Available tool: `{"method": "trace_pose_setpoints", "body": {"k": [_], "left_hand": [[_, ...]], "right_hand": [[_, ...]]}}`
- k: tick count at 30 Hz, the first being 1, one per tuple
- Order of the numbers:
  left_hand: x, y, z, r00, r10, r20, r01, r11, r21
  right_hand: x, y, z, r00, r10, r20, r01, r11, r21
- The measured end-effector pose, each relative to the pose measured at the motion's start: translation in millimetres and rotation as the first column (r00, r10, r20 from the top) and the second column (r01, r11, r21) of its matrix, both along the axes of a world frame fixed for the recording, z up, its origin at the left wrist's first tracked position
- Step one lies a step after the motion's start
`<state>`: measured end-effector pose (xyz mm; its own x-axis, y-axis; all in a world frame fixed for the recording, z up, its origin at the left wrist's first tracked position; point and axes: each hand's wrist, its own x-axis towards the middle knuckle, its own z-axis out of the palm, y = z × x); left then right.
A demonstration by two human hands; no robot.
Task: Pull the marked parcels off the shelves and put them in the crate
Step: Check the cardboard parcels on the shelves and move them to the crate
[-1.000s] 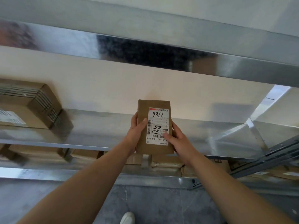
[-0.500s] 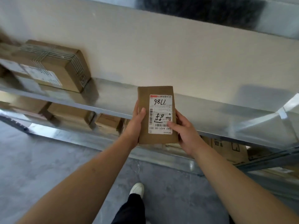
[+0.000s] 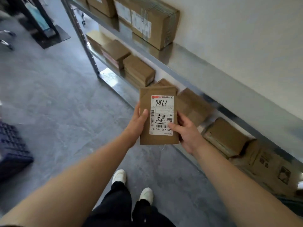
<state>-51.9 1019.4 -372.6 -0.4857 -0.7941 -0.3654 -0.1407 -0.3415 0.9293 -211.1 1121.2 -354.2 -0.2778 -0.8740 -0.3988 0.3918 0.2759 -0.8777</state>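
Note:
A flat brown parcel (image 3: 146, 138) with a white label, handwritten "7786" and a large black character, is held upright in front of me at the centre of the view. My left hand (image 3: 136, 122) grips its left edge with the thumb on the front. My right hand (image 3: 188, 130) grips its right edge, thumb pressed on the label. A dark blue crate (image 3: 11, 149) shows at the left edge on the floor.
Metal shelves (image 3: 185, 66) run along the white wall on the right, loaded with several brown cardboard boxes (image 3: 154, 25) on the upper and lower levels. Grey floor (image 3: 57, 95) spreads to the left. My white shoes (image 3: 119, 176) stand below the parcel.
The view has swung down and left from the shelf toward the floor, bringing the crate into sight. Both hands keep the same grip on the parcel, now away from the shelf.

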Motion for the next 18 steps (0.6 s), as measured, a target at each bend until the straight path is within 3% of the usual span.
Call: {"method": "trace_pose_setpoints", "body": {"k": [10, 18], "left_hand": [[194.5, -22.8, -11.9, 0.946, 0.314, 0.080, -0.317, 0.948, 0.029], [424.9, -48.0, -27.2, 0.836, 0.532, 0.133, -0.543, 0.837, 0.069]], "right_hand": [[167.8, -74.7, -7.8, 0.924, 0.374, -0.078, -0.368, 0.927, 0.074], [388.7, -151.0, -20.8, 0.799, 0.601, -0.005, -0.591, 0.788, 0.171]]}}
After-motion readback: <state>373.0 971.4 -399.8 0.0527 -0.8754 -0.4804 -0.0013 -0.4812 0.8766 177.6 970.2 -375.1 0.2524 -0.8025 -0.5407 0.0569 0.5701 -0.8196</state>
